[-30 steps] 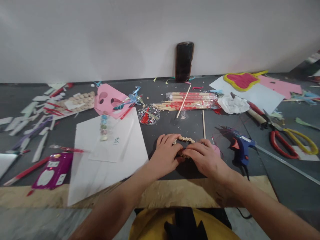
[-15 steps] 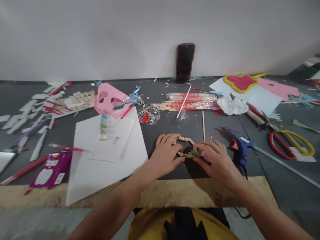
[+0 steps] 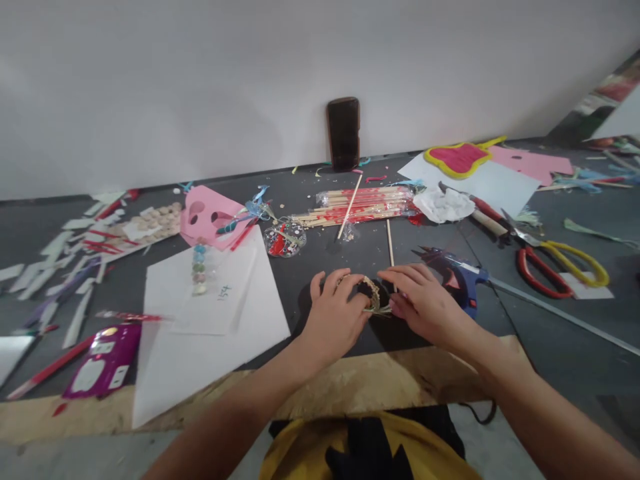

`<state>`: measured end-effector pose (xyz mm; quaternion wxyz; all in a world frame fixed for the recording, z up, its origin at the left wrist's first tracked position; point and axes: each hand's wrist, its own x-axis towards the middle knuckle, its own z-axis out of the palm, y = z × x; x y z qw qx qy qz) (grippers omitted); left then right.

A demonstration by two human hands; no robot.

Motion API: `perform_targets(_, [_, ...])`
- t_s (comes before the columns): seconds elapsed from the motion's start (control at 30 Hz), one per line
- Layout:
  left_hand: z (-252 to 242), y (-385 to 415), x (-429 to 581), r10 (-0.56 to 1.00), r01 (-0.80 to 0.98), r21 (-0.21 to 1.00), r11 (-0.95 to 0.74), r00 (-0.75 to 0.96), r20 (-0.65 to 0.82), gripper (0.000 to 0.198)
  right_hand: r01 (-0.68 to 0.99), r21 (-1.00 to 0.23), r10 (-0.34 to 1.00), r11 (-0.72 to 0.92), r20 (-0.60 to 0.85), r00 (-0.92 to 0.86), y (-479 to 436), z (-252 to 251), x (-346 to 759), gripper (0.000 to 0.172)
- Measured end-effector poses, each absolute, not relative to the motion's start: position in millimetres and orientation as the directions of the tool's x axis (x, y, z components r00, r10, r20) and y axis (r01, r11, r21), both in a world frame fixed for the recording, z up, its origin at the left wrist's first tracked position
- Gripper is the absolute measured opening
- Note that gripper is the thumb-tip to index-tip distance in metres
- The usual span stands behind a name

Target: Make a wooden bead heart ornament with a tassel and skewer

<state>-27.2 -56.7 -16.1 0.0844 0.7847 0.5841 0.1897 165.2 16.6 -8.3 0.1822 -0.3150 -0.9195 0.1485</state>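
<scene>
Near the table's front edge, my left hand (image 3: 336, 308) has its fingers closed round the left side of a small beige ring-shaped piece (image 3: 372, 293). My right hand (image 3: 425, 300) pinches at the ring's right side, where thin greenish strands stick out. Fingers cover much of the ring. A thin wooden stick (image 3: 391, 243) lies just beyond my right hand. The blue glue gun (image 3: 463, 280) rests right of that hand, partly behind it.
Bundled sticks in plastic (image 3: 370, 203) lie behind the hands, near an upright phone (image 3: 343, 133). White paper (image 3: 265, 293) and a pink mask (image 3: 207, 217) are left. Pliers and scissors (image 3: 545, 270) lie right. A purple packet (image 3: 103, 360) sits far left.
The camera view has shifted and tilted. The ring has turned in my fingers and shows less of its opening. Both hands still hold it.
</scene>
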Motion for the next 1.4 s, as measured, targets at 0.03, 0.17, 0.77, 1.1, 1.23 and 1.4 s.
perform_targets(0.03, [-16.7, -57.0, -27.0, 0.954, 0.879, 0.381, -0.286, 0.224, 0.2, 0.01, 0.497, -0.383, 0.597, 0.779, 0.212, -0.774, 19.3, -7.7, 163.9, 0.041])
perform_targets(0.17, [-20.1, -58.1, -28.0, 0.97, 0.854, 0.47, -0.223, 0.145, 0.197, 0.012, 0.445, -0.399, 0.531, 0.802, 0.134, -0.837, 24.0, -9.8, 159.5, 0.041])
perform_targets(0.77, [-12.6, -52.0, -23.0, 0.997, 0.827, 0.558, -0.073, 0.045, 0.064, 0.012, 0.454, -0.423, 0.566, 0.784, 0.188, -0.803, 22.8, -23.6, 161.8, 0.024])
perform_targets(1.1, [-16.2, -61.5, -33.7, 0.996, 0.698, 0.712, -0.081, 0.032, 0.083, 0.021, 0.446, -0.446, 0.564, 0.776, 0.177, -0.806, 24.0, -21.8, 162.8, 0.025])
perform_targets(1.23, [-2.4, -78.0, -34.7, 0.965, 0.625, 0.751, -0.213, 0.255, 0.062, 0.022, 0.439, -0.442, 0.559, 0.782, 0.189, -0.807, 23.3, -22.0, 163.3, 0.026])
perform_targets(1.4, [7.0, -101.6, -34.9, 0.905, 0.542, 0.78, -0.312, 0.42, 0.071, 0.023, 0.428, -0.468, 0.576, 0.773, 0.237, -0.782, 25.2, -22.4, 162.7, 0.022])
